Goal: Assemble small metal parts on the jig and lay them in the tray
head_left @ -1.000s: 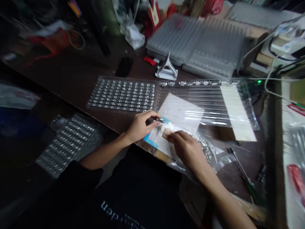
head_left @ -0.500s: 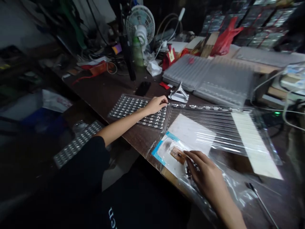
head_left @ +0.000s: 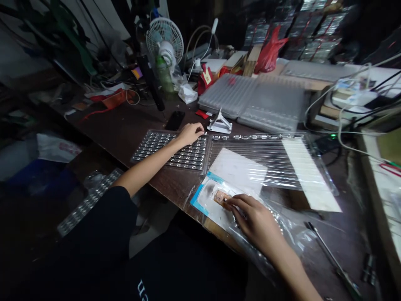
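Observation:
My left hand point(head_left: 189, 134) rests at the right end of a clear blister tray point(head_left: 169, 151) holding rows of small metal connectors. Its curled fingertips hide whether anything is in them. My right hand point(head_left: 252, 219) pinches at a small tan block point(head_left: 221, 198) on a white pad with blue edging point(head_left: 203, 202). A clear plastic bag point(head_left: 291, 232) lies under and beyond that hand, with shiny metal parts showing near the fingers. Beside the left hand, a second clear tray point(head_left: 253, 163) has a row of connectors along its far edge.
A white phone stand point(head_left: 219, 123) and a black phone point(head_left: 174, 120) lie beyond the trays. Grey stacked trays point(head_left: 250, 98) stand behind them. A screwdriver point(head_left: 332, 259) lies at the lower right. The table's front edge point(head_left: 163, 184) runs beneath my left forearm.
My left hand has moved from the white pad, where it held a small connector, to the blister tray's right end. My right hand stays at the tan block. The view has swung wider.

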Demonstrator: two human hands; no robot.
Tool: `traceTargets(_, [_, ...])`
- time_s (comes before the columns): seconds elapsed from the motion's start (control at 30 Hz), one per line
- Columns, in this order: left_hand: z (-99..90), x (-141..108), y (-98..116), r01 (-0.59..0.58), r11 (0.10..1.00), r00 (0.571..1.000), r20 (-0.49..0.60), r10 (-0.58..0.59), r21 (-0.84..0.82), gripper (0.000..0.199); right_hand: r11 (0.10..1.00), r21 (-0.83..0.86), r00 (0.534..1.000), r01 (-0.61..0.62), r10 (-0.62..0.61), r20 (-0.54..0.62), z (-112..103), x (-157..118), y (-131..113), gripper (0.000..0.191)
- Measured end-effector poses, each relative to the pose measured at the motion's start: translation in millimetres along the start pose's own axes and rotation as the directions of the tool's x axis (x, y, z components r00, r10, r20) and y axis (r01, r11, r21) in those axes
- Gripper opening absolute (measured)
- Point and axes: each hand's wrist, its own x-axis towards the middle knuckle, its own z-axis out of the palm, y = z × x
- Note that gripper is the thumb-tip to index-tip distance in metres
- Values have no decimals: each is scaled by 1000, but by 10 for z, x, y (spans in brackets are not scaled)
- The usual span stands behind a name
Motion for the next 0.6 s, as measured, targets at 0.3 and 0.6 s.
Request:
traceTargets(0.3, [-144, 114, 26, -2, 963, 990, 133, -35, 270, 12, 968, -193, 950, -163, 207, 235, -236, -131, 34, 17])
traceTargets(0.6, [154, 163, 526, -147, 931, 983, 156, 100, 335, 22, 956, -207, 925, -207, 260, 277, -259, -143, -47, 17])
